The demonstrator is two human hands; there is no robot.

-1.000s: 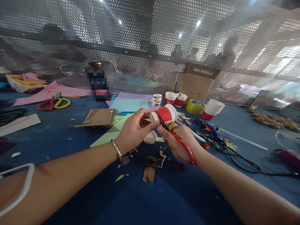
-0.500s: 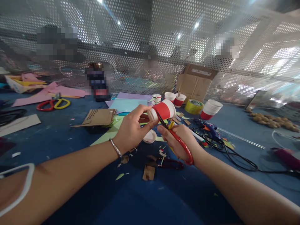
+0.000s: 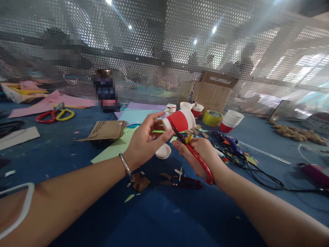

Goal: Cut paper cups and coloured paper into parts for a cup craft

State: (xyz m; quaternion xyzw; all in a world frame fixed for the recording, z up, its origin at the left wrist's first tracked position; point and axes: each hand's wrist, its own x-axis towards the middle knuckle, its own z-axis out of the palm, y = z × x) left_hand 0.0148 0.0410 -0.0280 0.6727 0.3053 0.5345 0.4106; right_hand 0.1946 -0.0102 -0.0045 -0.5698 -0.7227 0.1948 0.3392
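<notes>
My left hand (image 3: 146, 140) holds a red and white paper cup (image 3: 179, 121) tilted on its side, fingers around the base end and thumb underneath. My right hand (image 3: 199, 154) grips scissors (image 3: 199, 158) with red and yellow handles. Their dark blades lie against the cup's lower edge; whether they are fully closed I cannot make out. Beneath the cup, a round white paper piece (image 3: 163, 151) rests on the blue table. Dark-handled pliers (image 3: 183, 181) lie nearer to me, beside a brown cardboard scrap (image 3: 141, 182) and small paper bits.
Stacked cups (image 3: 231, 120), yellow tape (image 3: 212, 117) and a cardboard box (image 3: 214, 91) stand at the back. A blue glue gun (image 3: 232, 144) and its black cable lie right. At left are folded cardboard (image 3: 106, 130), coloured paper (image 3: 138, 115) and other scissors (image 3: 55, 115). A perforated screen (image 3: 144, 51) rises behind.
The cup has turned and shifted slightly right, with the scissors still at its edge. The brown cardboard scrap near the pliers now lies farther left, by my left wrist.
</notes>
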